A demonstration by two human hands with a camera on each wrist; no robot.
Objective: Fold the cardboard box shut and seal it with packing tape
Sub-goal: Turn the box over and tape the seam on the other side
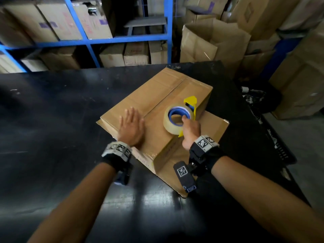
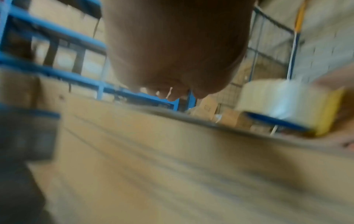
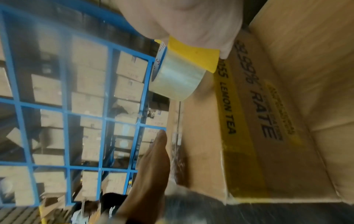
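— What is seen behind the black table (image 1: 52, 111)?
— Blue metal shelving (image 1: 87, 39) is stacked with brown cartons (image 1: 59, 18).
— And past the table's right edge?
— More cartons (image 1: 213, 42) are piled on a grey floor (image 1: 301, 155).

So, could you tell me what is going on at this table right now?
A person is taping a cardboard box shut on a black table. The top flaps are folded closed. The left hand presses flat on the box top, while the right hand grips a yellow tape dispenser holding a clear packing tape roll over the centre seam.
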